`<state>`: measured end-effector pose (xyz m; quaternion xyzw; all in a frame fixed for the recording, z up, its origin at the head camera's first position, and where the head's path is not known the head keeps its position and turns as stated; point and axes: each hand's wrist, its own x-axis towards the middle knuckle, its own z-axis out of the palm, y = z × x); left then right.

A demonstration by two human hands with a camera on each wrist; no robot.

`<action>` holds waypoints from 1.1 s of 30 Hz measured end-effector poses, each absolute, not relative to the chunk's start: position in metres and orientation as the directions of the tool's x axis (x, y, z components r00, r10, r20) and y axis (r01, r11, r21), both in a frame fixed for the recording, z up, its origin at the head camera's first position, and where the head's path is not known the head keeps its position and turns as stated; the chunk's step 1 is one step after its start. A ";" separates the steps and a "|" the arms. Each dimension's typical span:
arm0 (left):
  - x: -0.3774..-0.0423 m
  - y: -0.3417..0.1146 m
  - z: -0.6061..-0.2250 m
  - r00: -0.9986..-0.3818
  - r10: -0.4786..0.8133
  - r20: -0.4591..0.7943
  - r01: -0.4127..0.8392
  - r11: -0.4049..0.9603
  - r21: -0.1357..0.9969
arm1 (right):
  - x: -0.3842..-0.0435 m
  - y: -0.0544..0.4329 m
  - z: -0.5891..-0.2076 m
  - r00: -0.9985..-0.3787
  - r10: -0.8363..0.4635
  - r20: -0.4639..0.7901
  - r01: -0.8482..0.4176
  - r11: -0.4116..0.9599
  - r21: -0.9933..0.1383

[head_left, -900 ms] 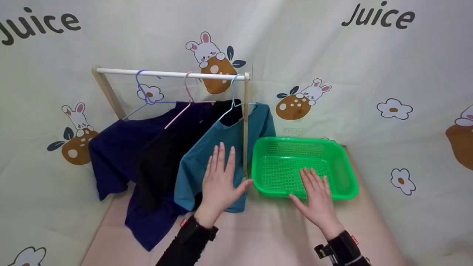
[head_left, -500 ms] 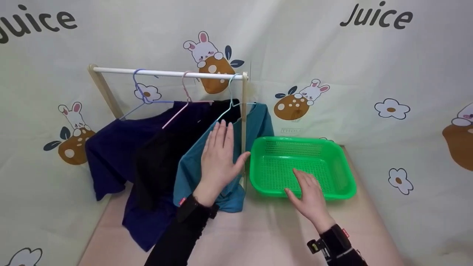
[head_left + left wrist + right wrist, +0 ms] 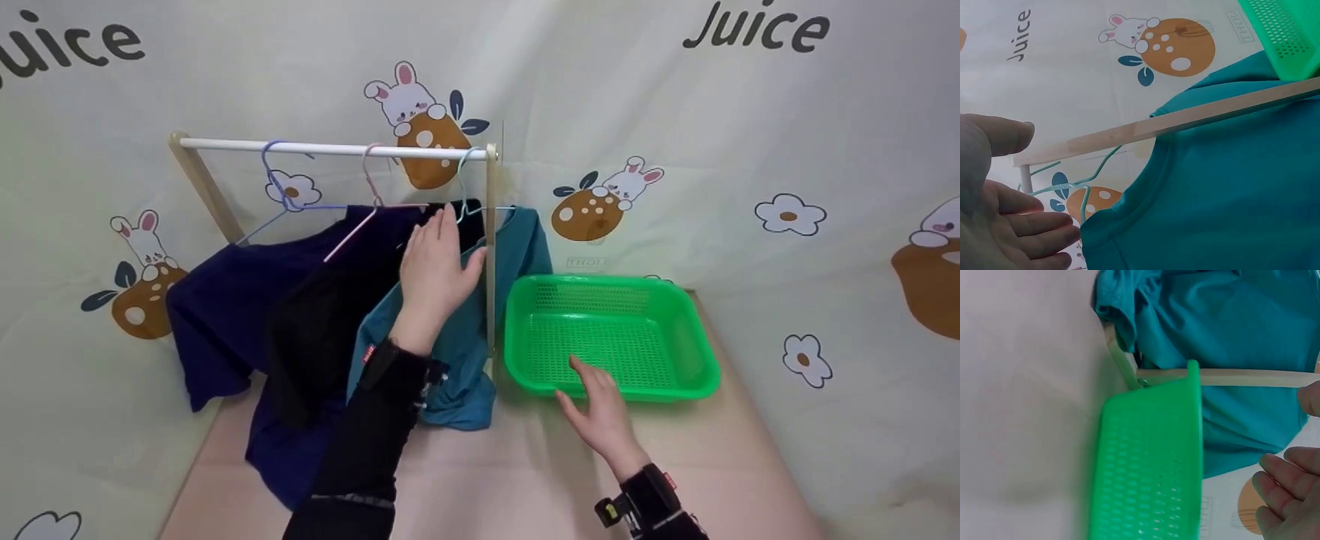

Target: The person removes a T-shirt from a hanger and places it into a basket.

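My left hand point(image 3: 435, 266) is raised in front of the teal shirt point(image 3: 1230, 174), its fingers fairly straight and its thumb spread. Those fingertips reach up toward the light-blue hanger point(image 3: 1088, 183) that carries the shirt by its neckline. Nothing lies between thumb and fingers in the left wrist view. Over the near rim of the green basket point(image 3: 611, 281) hovers my right hand point(image 3: 596, 412), thumb apart from the loosely bent fingers and holding nothing. In the right wrist view the basket's side wall point(image 3: 1145, 461) stands beside that hand.
A rack with a white rail point(image 3: 322, 148) and wooden posts point(image 3: 491, 300) stands at the back left. Also hanging there are a black garment point(image 3: 322, 330) on a pink hanger point(image 3: 373, 199) and a navy garment point(image 3: 232, 300) on a blue hanger point(image 3: 281, 199). Everything stands on a pinkish tabletop point(image 3: 517, 487).
My left hand has risen from the front of the teal shirt toward its hanger. My right hand has shifted left and slightly down along the basket's near side.
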<state>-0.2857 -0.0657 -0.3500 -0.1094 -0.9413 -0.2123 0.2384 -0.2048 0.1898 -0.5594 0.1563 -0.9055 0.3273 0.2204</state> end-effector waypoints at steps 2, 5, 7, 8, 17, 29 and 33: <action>-0.290 -0.065 -0.346 -0.864 0.108 0.491 0.299 0.895 0.329 | -0.203 0.186 -0.564 -0.857 -0.146 0.494 -0.429 0.734 -0.527; -0.298 -0.066 -0.344 -0.858 0.112 0.501 0.290 0.911 0.293 | -0.202 0.181 -0.570 -0.856 -0.156 0.494 -0.437 0.730 -0.526; -0.302 -0.067 -0.345 -0.857 0.114 0.503 0.285 0.918 0.277 | -0.201 0.179 -0.572 -0.854 -0.162 0.494 -0.441 0.729 -0.523; -0.304 -0.068 -0.345 -0.859 0.111 0.499 0.280 0.919 0.278 | -0.201 0.179 -0.572 -0.852 -0.167 0.496 -0.445 0.730 -0.519; -0.322 -0.072 -0.340 -0.897 0.163 0.411 0.346 0.838 0.422 | -0.203 0.176 -0.568 -0.839 -0.196 0.507 -0.468 0.736 -0.489; -0.332 -0.072 -0.327 -0.928 0.122 0.353 0.315 0.763 0.564 | -0.208 0.159 -0.559 -0.832 -0.242 0.499 -0.499 0.719 -0.484; -0.328 -0.075 -0.320 -0.899 0.052 0.435 0.308 0.780 0.544 | -0.210 0.158 -0.553 -0.827 -0.252 0.503 -0.508 0.719 -0.474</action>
